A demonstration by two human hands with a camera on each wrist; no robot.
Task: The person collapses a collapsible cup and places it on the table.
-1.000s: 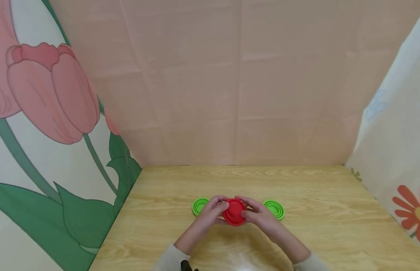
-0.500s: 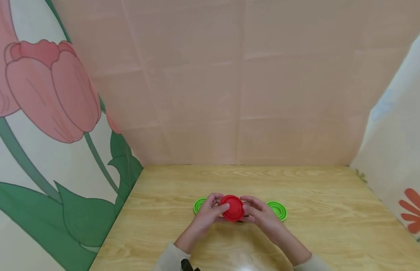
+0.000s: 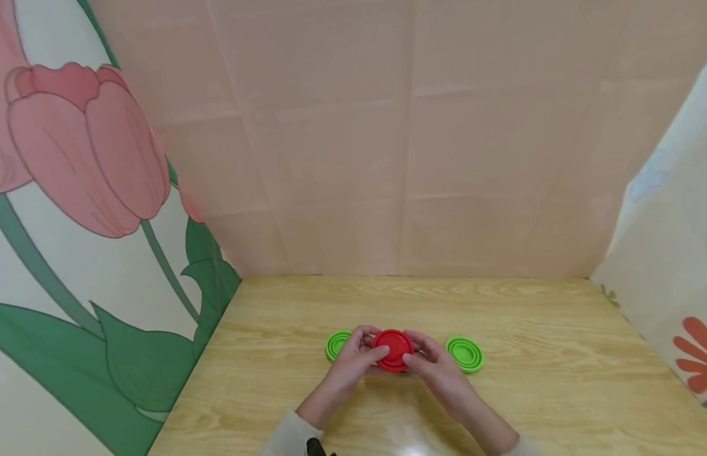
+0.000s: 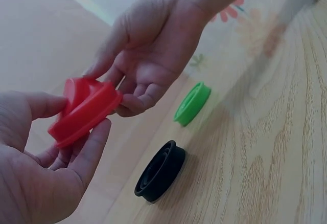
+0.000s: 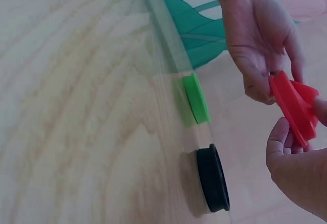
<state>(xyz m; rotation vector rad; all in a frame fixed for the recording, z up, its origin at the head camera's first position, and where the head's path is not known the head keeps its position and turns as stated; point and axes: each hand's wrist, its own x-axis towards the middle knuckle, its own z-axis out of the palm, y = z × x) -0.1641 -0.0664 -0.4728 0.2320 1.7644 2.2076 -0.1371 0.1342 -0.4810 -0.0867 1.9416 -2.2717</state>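
Between both hands, raised above the table, is a red collapsible cup [image 3: 393, 349] with ring-like folds; the left wrist view shows its folded wall [image 4: 84, 112] partly pushed out. My left hand [image 3: 349, 364] pinches its left side, thumb on the face and fingers behind. From the right, my right hand [image 3: 445, 375] pinches the rim with thumb and fingers. A flat green collapsible cup [image 3: 336, 346] lies past the left hand, partly covered by it. Another green one [image 3: 465, 354] lies right of the right hand. A black collapsible cup [image 4: 161, 172] sits on the table, hidden in the head view.
The wood-grain table [image 3: 273, 316] runs back to a plain pinkish cloth wall [image 3: 331, 158]. A tulip-printed panel [image 3: 91, 152] borders the left side, and a flower-printed panel [image 3: 661, 266] the right.
The red cup has shifted slightly left and up, and its face has turned. The right thumb and fingers came away from its face a little, then took its right edge again.
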